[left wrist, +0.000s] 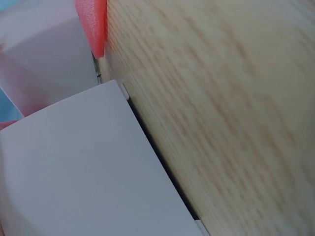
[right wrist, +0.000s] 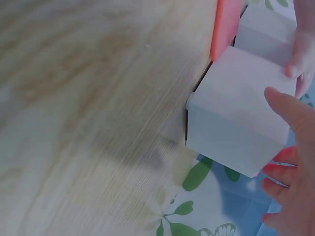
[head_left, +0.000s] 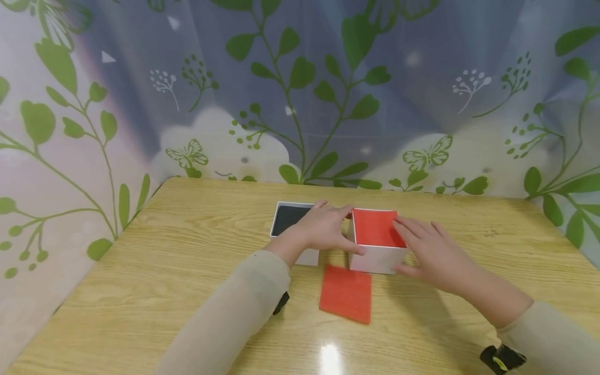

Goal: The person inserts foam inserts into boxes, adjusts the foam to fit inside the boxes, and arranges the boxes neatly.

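Note:
Two open white boxes stand side by side on the wooden table (head_left: pixel 197 291). The right-hand box (head_left: pixel 377 260) has a red square sheet (head_left: pixel 377 227) inside, level with its rim. My left hand (head_left: pixel 323 229) reaches between the boxes and holds the right-hand box's left side, its thumb at the front corner and a finger near the back rim. My right hand (head_left: pixel 438 255) rests at its right edge, fingers extended, with the thumb (right wrist: pixel 283 103) at the front face. The left-hand box (head_left: pixel 307 257) has a dark inside and is partly hidden by my left hand.
A loose red square piece (head_left: pixel 346 294) lies flat in front of the gap between the boxes. Behind the table's far edge hangs a curtain (head_left: pixel 323 104) printed with green leaves and butterflies.

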Available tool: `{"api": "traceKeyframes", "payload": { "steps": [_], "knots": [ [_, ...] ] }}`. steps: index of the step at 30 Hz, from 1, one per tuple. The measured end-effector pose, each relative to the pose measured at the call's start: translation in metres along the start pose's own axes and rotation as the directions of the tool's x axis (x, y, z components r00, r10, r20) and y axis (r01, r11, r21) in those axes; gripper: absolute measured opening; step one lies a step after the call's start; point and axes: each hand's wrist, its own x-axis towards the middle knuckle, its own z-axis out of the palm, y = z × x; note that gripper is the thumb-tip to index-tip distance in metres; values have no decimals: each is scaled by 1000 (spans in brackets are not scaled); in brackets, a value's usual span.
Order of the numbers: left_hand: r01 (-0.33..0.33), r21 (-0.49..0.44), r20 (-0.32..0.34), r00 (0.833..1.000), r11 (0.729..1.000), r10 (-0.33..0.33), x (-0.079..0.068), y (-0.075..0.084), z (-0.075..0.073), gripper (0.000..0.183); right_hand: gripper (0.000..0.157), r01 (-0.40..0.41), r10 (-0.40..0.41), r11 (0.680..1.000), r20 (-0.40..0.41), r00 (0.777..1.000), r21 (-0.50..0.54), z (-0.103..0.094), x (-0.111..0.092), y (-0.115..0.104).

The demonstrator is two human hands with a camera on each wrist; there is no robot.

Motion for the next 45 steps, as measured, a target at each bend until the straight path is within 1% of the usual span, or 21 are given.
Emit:
{"api": "traceKeyframes", "payload": {
  "steps": [2, 4, 7, 9, 15, 19, 23, 26, 29, 32, 34, 40, 45],
  "knots": [
    [-3, -2, -5, 1000, 1000, 3, 1, 1, 1, 100, 84, -22, 23, 1000, 44, 999, -18, 1, 5, 3],
    [-8, -6, -7, 1000, 1000, 8, 2, 2, 1, 100, 85, -42, 43, 999, 73, 996, -23, 2, 8, 4],
    [-14, -3, -5, 1000, 1000, 14, 3, 3, 0, 101, 85, -61, 64, 997, 101, 993, -37, 2, 10, 4],
    [-13, 0, -4, 1000, 1000, 13, 3, 4, -1, 100, 85, -61, 66, 997, 104, 992, -43, 2, 10, 4],
    [-13, -1, -1, 1000, 1000, 13, 3, 3, -3, 99, 88, -37, 42, 998, 90, 995, -52, 5, 16, 1],
    [-18, -6, 1, 1000, 1000, 18, 2, 2, -2, 99, 89, 18, -17, 1000, 65, 998, -24, 8, 26, -2],
    [-12, -4, 1, 1000, 1000, 12, 2, 2, -1, 98, 91, 81, -81, 997, 45, 996, 13, 13, 36, -6],
    [-7, 10, 3, 1000, 1000, 7, 1, 2, -1, 97, 91, 112, -113, 993, 29, 993, 47, 15, 43, -8],
    [-11, 24, 3, 1000, 1000, 11, 1, 2, -1, 96, 91, 135, -135, 989, -4, 991, 64, 18, 49, -10],
    [-17, 31, 2, 1000, 999, 17, 2, 2, -1, 96, 91, 144, -142, 987, -35, 989, 65, 21, 51, -11],
    [-20, 30, 1, 1000, 999, 20, 2, 2, -2, 96, 91, 138, -136, 989, -40, 990, 55, 23, 52, -11],
    [-16, -1, 0, 1000, 1000, 16, 1, 0, -2, 100, 95, 136, -135, 990, -33, 990, 38, 27, 53, -12],
    [-12, 2, 3, 1000, 1000, 12, 1, -2, 0, 102, 95, 139, -139, 990, -18, 990, 22, 28, 54, -13]
  ]
}}
